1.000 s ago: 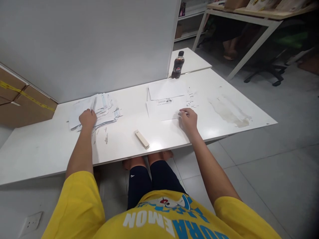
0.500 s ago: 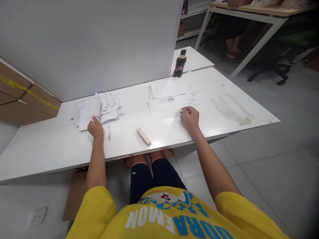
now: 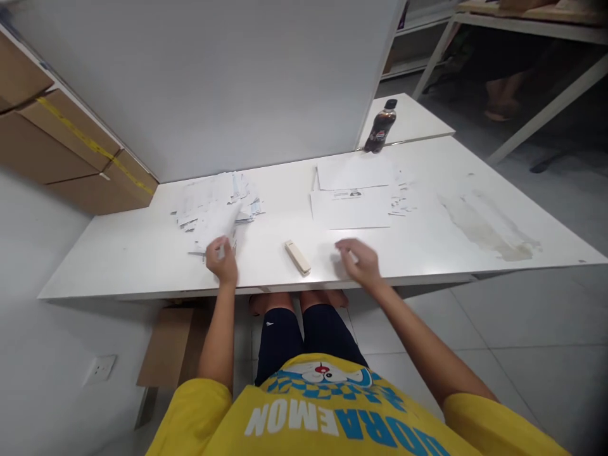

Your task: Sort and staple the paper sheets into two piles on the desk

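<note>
In the head view, your left hand (image 3: 221, 261) pinches the near end of a plain white paper sheet (image 3: 216, 223), raised at a slant over a loose pile of white papers (image 3: 202, 192) on the glossy white table (image 3: 273, 253). Your right hand (image 3: 363, 261) holds nothing visible; its fingers are half curled, a narrow gap between thumb and forefinger, near a cream oblong stapler-like tool (image 3: 297, 257). Beyond that hand lies a white printed sheet (image 3: 351, 212) with a small dark picture and print too fine to read. The dark cola bottle (image 3: 381, 126) with a black cap bears a round red, white and blue Pepsi emblem. Your yellow short-sleeved shirt (image 3: 266, 392) reads DORAEMON in white and blue, upside down here. Marks on the yellow strip (image 3: 92, 145) across the brown cardboard boxes (image 3: 66, 149) are unreadable.
</note>
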Demonstrator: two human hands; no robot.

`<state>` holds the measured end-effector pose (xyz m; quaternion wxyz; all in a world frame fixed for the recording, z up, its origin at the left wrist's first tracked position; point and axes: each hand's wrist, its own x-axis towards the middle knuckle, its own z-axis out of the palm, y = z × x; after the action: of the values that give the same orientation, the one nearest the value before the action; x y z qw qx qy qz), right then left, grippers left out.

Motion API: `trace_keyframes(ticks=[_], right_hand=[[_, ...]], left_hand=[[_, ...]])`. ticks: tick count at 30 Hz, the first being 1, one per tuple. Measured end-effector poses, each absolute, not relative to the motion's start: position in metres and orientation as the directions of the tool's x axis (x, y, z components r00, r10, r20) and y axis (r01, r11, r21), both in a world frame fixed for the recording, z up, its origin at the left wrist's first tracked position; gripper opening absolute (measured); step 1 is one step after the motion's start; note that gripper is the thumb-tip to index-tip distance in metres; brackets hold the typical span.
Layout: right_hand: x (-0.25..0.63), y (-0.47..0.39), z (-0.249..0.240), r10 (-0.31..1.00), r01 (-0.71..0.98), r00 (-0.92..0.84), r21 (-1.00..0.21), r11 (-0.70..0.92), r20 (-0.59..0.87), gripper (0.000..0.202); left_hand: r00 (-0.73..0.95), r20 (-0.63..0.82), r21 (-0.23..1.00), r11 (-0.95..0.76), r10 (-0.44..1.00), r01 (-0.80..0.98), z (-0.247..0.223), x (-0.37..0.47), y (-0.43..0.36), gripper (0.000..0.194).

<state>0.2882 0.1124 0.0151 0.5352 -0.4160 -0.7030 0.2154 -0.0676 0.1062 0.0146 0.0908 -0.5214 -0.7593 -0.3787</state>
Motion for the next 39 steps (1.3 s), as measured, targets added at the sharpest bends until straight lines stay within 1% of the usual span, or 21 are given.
trace_keyframes(ticks=[2,3,4,6,8,9,11,14,16,18,22,24,26,28,29,30,31,33,34,36,39], right_hand=[[0.249,0.067,0.020,0.841,0.137,-0.187,-0.834,0.535,0.509,0.018],[0.230,0.046,0.020,0.854,0.031,-0.263,-0.881,0.472,0.449,0.019],[0.214,0.028,0.018,0.864,-0.050,-0.362,-0.933,0.356,0.349,0.020],[0.189,0.003,0.011,0.871,-0.160,-0.484,-0.987,0.000,0.078,0.026],[0.176,-0.008,0.001,0.841,-0.231,-0.520,-0.924,-0.305,-0.148,0.035],[0.173,-0.010,-0.003,0.827,-0.274,-0.515,-0.872,-0.406,-0.224,0.039],[0.172,-0.010,-0.006,0.814,-0.367,-0.490,-0.774,-0.516,-0.311,0.041],[0.170,-0.006,-0.002,0.829,-0.477,-0.419,-0.688,-0.547,-0.369,0.039],[0.166,-0.004,0.003,0.838,-0.492,-0.381,-0.681,-0.542,-0.391,0.041],[0.160,-0.004,0.006,0.857,-0.478,-0.336,-0.714,-0.512,-0.390,0.044],[0.151,-0.007,-0.001,0.925,-0.447,-0.188,-0.810,-0.379,-0.330,0.043],[0.151,-0.009,-0.007,0.935,-0.446,-0.157,-0.822,-0.353,-0.317,0.041],[0.154,-0.010,-0.013,0.937,-0.444,-0.150,-0.825,-0.349,-0.316,0.041],[0.158,-0.011,-0.016,0.934,-0.431,-0.148,-0.828,-0.358,-0.326,0.041],[0.159,-0.011,-0.017,0.930,-0.423,-0.148,-0.828,-0.367,-0.337,0.042],[0.161,-0.012,-0.017,0.926,-0.416,-0.147,-0.827,-0.378,-0.349,0.041],[0.162,-0.012,-0.017,0.921,-0.411,-0.144,-0.825,-0.387,-0.361,0.040],[0.162,-0.013,-0.017,0.917,-0.413,-0.136,-0.820,-0.396,-0.374,0.037],[0.162,-0.013,-0.017,0.917,-0.418,-0.132,-0.817,-0.397,-0.378,0.036],[0.161,-0.014,-0.016,0.915,-0.428,-0.124,-0.811,-0.398,-0.383,0.034],[0.161,-0.014,-0.013,0.915,-0.440,-0.121,-0.805,-0.398,-0.385,0.034]], left_hand=[[-0.272,0.708,0.412,-0.067,0.652,0.909,0.002,-0.047,0.071,0.030],[-0.169,0.748,0.352,-0.167,0.642,0.921,-0.004,-0.035,0.053,0.026],[-0.078,0.753,0.299,-0.234,0.653,0.925,-0.009,-0.024,0.036,0.023],[0.044,0.740,0.227,-0.310,0.671,0.923,-0.017,-0.005,0.004,0.020],[0.118,0.721,0.189,-0.357,0.683,0.915,-0.021,0.008,-0.020,0.022],[0.151,0.708,0.176,-0.379,0.690,0.908,-0.021,0.011,-0.029,0.023],[0.221,0.659,0.156,-0.418,0.719,0.895,-0.021,0.012,-0.042,0.025],[0.312,0.552,0.136,-0.453,0.773,0.881,-0.020,0.003,-0.051,0.034],[0.322,0.507,0.152,-0.451,0.799,0.879,-0.020,-0.006,-0.053,0.042],[0.284,0.487,0.222,-0.431,0.826,0.874,-0.023,-0.013,-0.055,0.048],[0.068,0.467,0.458,-0.307,0.882,0.834,-0.034,-0.010,-0.061,0.048],[-0.186,0.472,0.597,-0.157,0.862,0.787,-0.039,-0.002,-0.064,0.043],[-0.550,0.415,0.775,0.035,0.725,0.631,-0.040,0.006,-0.066,0.053],[-0.837,0.206,0.946,0.117,0.508,0.303,-0.036,0.011,-0.069,0.074],[-0.899,0.068,0.991,0.075,0.433,0.112,-0.032,0.013,-0.071,0.078],[-0.910,-0.061,0.997,-0.010,0.411,-0.072,-0.028,0.015,-0.072,0.076],[-0.884,-0.164,0.965,-0.114,0.438,-0.235,-0.024,0.016,-0.074,0.071],[-0.787,-0.270,0.826,-0.287,0.555,-0.485,-0.016,0.019,-0.074,0.054],[-0.732,-0.294,0.750,-0.327,0.615,-0.576,-0.013,0.021,-0.072,0.045],[-0.648,-0.344,0.642,-0.333,0.680,-0.690,-0.008,0.027,-0.064,0.032],[-0.635,-0.411,0.623,-0.308,0.654,-0.719,-0.003,0.034,-0.046,0.032]])
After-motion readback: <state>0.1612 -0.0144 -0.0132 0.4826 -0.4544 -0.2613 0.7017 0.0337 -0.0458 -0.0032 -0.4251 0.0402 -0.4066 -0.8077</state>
